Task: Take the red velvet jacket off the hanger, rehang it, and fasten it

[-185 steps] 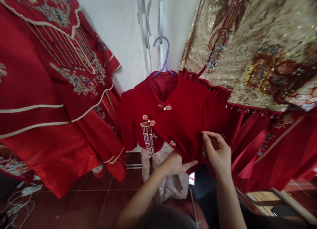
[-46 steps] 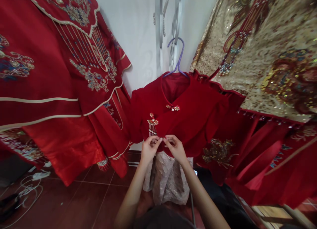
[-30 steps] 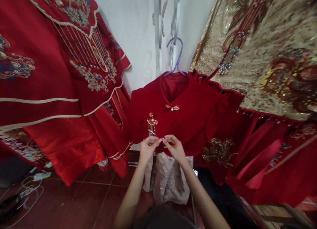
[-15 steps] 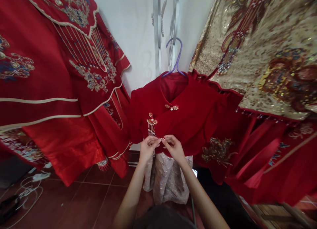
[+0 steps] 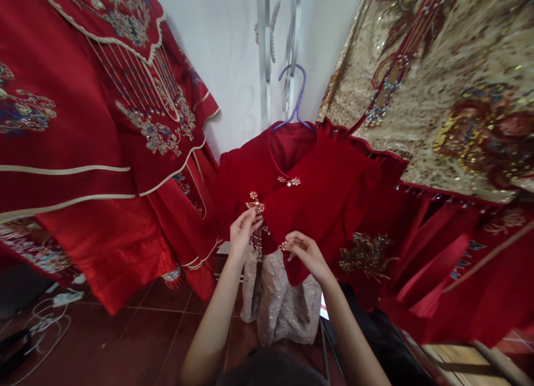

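I judge I'm mid-fastening the red jacket (image 5: pixel 317 191) below its purple hanger (image 5: pixel 297 97) — left hand (image 5: pixel 243 233) pinches the tassel clasp (image 5: pixel 254 203), right hand (image 5: pixel 303 252) pinches the flap's button (image 5: pixel 285 245); next, align them.

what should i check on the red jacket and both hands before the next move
1. Left hand at the tasselled clasp: ok, fingers pinch beside it.
2. Right hand holds the front flap edge at the lower clasp: ok.
3. Collar clasp closed: ok.
4. Lower clasp fastened: not ok, the flap hangs apart.
5. Red jacket seated on the purple hanger: ok.
6. Tassel strands free of the fingers: cannot tell.
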A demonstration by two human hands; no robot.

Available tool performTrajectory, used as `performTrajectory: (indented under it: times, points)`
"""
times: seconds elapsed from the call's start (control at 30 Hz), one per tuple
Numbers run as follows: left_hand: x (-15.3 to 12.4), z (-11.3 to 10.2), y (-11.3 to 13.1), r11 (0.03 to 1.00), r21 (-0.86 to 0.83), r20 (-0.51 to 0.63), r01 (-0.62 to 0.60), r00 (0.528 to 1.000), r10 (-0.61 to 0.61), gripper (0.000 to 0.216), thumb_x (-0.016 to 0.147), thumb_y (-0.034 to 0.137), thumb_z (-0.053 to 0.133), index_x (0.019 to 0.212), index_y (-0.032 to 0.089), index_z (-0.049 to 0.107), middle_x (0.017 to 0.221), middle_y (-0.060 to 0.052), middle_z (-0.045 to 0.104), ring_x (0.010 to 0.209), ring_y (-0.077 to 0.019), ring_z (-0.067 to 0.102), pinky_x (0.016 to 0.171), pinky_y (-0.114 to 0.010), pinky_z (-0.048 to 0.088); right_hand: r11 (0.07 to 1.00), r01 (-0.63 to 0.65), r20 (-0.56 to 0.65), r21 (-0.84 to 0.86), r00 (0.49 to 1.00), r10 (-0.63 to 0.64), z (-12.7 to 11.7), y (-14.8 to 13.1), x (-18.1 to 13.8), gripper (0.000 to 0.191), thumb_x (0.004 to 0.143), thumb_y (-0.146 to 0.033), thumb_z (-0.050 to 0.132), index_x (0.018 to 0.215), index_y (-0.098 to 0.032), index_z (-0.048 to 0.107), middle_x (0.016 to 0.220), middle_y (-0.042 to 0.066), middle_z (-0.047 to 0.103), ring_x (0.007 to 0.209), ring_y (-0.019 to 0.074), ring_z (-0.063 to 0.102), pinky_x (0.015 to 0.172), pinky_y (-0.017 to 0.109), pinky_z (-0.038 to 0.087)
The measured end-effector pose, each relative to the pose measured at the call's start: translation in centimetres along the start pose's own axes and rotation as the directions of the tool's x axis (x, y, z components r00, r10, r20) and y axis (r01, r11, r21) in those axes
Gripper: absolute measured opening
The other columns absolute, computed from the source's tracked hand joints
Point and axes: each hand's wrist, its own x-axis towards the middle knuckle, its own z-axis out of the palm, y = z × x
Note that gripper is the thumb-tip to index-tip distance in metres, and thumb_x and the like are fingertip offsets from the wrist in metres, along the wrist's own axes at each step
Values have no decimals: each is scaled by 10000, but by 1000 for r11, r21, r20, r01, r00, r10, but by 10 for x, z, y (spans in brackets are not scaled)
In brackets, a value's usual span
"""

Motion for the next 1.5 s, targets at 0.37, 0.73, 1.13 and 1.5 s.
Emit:
performTrajectory:
  times: [0.37, 0.73, 1.13, 1.5]
  points:
    - [10, 19, 18, 967, -218, 39, 135, 991, -129, 144, 778, 203, 701, 899, 138, 743, 950, -50, 751, 762, -82, 673, 726, -178, 513, 999, 11, 35, 30, 999, -12, 5, -1, -4, 244, 721, -366, 738, 852, -200, 615, 720, -9, 593, 680, 126, 566, 519, 212, 499]
    - [16, 28, 17, 883, -365, 51, 297, 953, -299, 123, 848, 131, 579, 868, 142, 700, 792, -5, 733, 671, -81, 664, 698, -178, 535, 999, 13, 58, 46, 998, -16, 10, 2, -2, 235, 741, -360, 738, 875, -206, 622, 745, -10, 593, 687, 116, 558, 525, 203, 499]
    - [6, 52, 33, 985, -23, 132, 169, 977, -164, 295, 749, 464, 700, 805, 175, 716, 797, -46, 714, 816, -196, 655, 775, -285, 501, 1000, 1, 174, 27, 985, -6, 4, -9, -5, 191, 751, -316, 702, 818, -197, 568, 716, -29, 539, 634, 99, 518, 530, 213, 505]
    - [39, 77, 75, -25, 567, 767, -823, 517, 380, 263, 914, 386, 545, 1086, 260, 700, 980, -84, 570, 937, -233, 477, 813, -354, 425, 1000, 24, 155, -1, 988, -23, -5, -21, -16, 140, 761, -278, 655, 791, -206, 538, 710, -32, 523, 609, 97, 502, 537, 222, 497]
